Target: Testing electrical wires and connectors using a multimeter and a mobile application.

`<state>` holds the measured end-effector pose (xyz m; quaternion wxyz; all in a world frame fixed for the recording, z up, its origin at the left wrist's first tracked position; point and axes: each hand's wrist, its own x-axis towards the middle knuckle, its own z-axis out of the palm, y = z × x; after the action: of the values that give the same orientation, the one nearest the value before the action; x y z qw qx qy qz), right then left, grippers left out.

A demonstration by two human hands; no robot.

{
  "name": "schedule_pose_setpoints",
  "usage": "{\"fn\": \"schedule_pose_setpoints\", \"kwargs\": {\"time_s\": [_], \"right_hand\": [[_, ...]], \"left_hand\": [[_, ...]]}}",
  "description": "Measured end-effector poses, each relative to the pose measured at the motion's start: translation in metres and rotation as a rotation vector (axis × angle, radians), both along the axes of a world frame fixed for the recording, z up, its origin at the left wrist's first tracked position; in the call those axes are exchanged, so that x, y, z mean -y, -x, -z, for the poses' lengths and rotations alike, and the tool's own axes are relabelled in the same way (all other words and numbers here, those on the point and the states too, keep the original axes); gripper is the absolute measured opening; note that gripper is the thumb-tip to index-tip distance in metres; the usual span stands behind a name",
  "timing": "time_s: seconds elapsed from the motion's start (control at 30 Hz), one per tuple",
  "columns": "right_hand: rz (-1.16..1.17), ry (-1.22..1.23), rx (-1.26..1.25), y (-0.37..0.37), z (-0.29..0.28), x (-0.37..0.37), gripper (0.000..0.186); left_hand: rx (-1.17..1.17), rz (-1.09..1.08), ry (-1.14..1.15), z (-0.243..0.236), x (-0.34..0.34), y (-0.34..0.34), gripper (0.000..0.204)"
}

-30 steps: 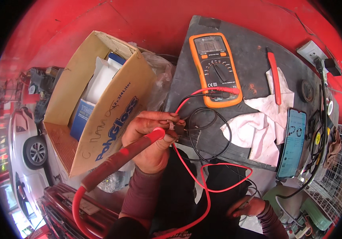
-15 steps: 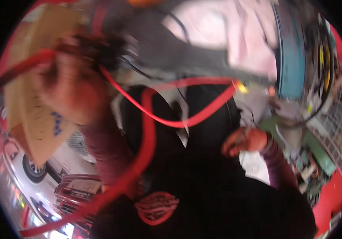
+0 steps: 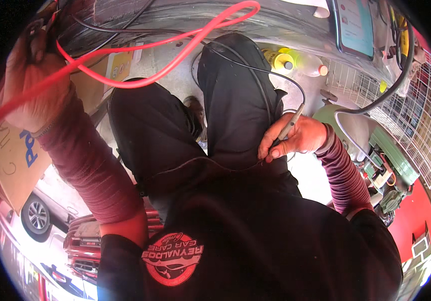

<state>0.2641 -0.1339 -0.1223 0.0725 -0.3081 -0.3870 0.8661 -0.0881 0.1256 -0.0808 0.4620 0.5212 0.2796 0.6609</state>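
My left hand (image 3: 37, 80) is raised at the upper left, its fingers curled at a dark thing by the picture's edge that I cannot make out. A red hose or cable (image 3: 140, 83) loops in front of that wrist and across my knees. My right hand (image 3: 301, 135) is closed round a slim, pen-shaped tool (image 3: 291, 126) with a thin dark cord (image 3: 268, 70) leaving its upper end. The tool's lower end is near my thumb, over my lap. Its exact kind does not show.
A dark, shiny panel (image 3: 175, 20) spans the far side, with a phone or tablet (image 3: 353, 30) on it. Bottles (image 3: 308, 64) stand beneath. A wire rack (image 3: 376, 95) and green equipment (image 3: 391, 150) are at right; a cardboard box (image 3: 12, 160) and car wheel (image 3: 36, 214) at left.
My left hand has moved up and outward to the left. The red loop has shifted farther away. My right hand has risen, and the pen-shaped tool now shows plainly in it. The view has sharpened.
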Motion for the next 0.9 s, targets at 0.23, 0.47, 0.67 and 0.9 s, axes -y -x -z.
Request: {"fn": "schedule_pose_setpoints", "kwargs": {"time_s": [0.23, 0.47, 0.67, 0.9], "right_hand": [[0.048, 0.106, 0.031, -0.001, -0.001, 0.007, 0.021], [0.072, 0.085, -0.034, -0.005, 0.002, 0.013, 0.023], [0.052, -0.147, -0.149, 0.000, -0.004, 0.017, 0.022], [0.074, -0.146, -0.059, 0.003, -0.010, 0.018, 0.022]], "left_hand": [[-0.035, -0.056, 0.045, -0.003, -0.004, -0.004, 0.017], [-0.038, -0.117, 0.094, -0.013, 0.007, -0.025, 0.018], [0.012, -0.041, 0.063, -0.012, 0.007, -0.024, 0.016], [0.024, -0.011, 0.050, -0.004, -0.007, -0.012, 0.009]]}}
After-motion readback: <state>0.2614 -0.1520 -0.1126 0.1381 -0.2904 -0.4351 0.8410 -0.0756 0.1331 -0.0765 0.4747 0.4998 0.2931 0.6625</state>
